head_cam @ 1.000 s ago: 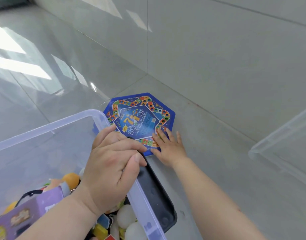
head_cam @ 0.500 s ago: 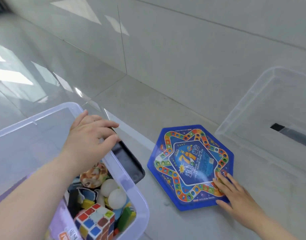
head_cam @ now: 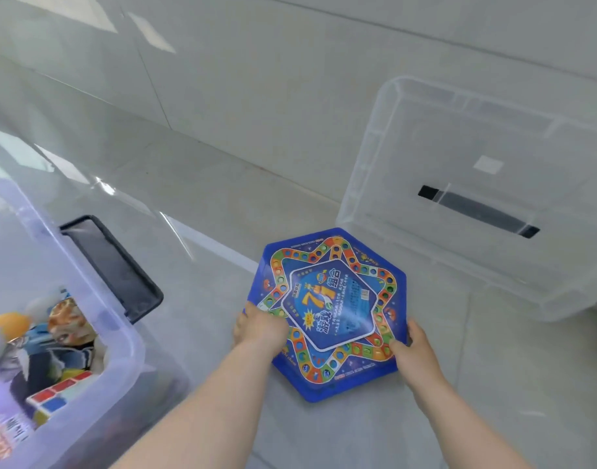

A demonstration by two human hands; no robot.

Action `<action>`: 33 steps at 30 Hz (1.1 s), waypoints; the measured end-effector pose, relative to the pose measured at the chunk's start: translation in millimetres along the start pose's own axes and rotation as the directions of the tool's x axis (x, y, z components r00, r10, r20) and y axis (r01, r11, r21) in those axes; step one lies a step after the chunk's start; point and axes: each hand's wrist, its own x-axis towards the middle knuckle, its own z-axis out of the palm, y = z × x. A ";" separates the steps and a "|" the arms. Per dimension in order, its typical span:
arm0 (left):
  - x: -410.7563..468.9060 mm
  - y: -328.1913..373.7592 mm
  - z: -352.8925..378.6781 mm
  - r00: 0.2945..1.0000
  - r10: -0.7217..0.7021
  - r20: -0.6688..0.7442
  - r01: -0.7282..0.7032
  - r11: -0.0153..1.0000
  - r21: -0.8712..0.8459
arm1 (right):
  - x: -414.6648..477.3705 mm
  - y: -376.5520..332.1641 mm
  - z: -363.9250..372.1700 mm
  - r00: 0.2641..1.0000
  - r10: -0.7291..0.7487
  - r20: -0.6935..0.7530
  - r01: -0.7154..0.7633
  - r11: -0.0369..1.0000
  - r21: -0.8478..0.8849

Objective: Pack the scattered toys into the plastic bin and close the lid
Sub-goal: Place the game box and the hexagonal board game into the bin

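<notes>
A blue hexagonal game board (head_cam: 334,299) with a coloured star track lies on the grey floor in the middle of the view. My left hand (head_cam: 258,328) grips its near-left edge and my right hand (head_cam: 412,340) grips its near-right edge. The clear plastic bin (head_cam: 121,336) stands at the left with a black handle (head_cam: 118,265) on its end wall. Inside it lie several toys, among them a colour cube (head_cam: 58,394) and plush figures (head_cam: 65,321). The clear lid (head_cam: 476,137) lies upside down on the floor at the right, just beyond the board.
A tiled wall (head_cam: 290,79) runs behind the floor strip. Bare floor (head_cam: 206,211) lies between the bin and the lid.
My left hand has left the bin rim and come over to the board's left edge. My right hand has shifted onto its right edge. The view has swung right, showing the whole lid.
</notes>
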 end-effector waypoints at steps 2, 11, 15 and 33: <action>1.9 -14.2 9.9 0.998 -0.002 -0.067 -0.002 0.998 -0.060 | 4.0 2.5 -1.2 1.000 0.004 0.009 -0.004 1.000 -0.004; 12.7 -24.5 -9.5 0.990 -0.119 0.069 0.137 0.820 -0.555 | 4.0 3.3 -19.0 0.953 0.173 0.249 -0.258 0.892 0.370; -7.9 -12.2 -17.4 0.990 -0.044 0.137 0.125 0.728 -0.674 | -10.3 -14.0 -32.1 0.967 0.048 0.249 -0.161 0.875 0.457; -103.0 -35.9 -277.1 0.870 0.474 -0.132 -0.458 0.682 -0.570 | -139.4 -212.0 20.7 0.787 -0.492 0.373 0.265 0.814 0.516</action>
